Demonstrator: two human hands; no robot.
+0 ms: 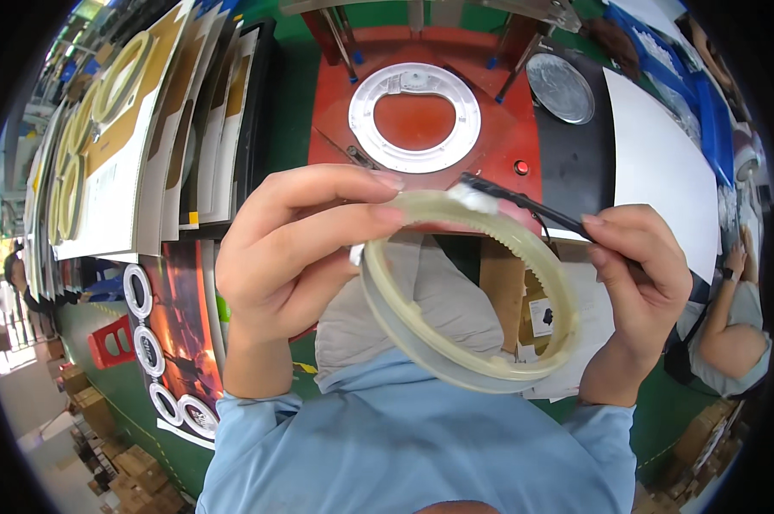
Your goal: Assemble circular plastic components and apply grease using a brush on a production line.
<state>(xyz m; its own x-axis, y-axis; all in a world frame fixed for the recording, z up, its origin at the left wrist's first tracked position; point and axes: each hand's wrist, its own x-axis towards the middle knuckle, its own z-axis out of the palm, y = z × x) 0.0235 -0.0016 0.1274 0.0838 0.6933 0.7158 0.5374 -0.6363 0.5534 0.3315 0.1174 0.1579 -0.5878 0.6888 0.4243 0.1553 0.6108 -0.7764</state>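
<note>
My left hand (306,240) grips a cream plastic ring (565,321) by its upper left rim, between thumb and fingers. Small teeth run along the ring's inner wall, and it is tilted in the air above my lap. In my right hand (640,274), thumb and fingers pinch a thin black brush (528,202). Its tip, loaded with white grease (474,199), lies at the ring's upper edge. Beyond my hands, a white ring-shaped part (366,128) lies flat on a red base plate (331,103).
Metal posts (511,75) rise from the red base, which bears a red button (521,167). A round grey-smeared dish (561,88) stands right, beside a white sheet (661,163). Cardboard sheets (169,128) with more cream rings (123,77) stand left. Another person's arm (729,300) shows far right.
</note>
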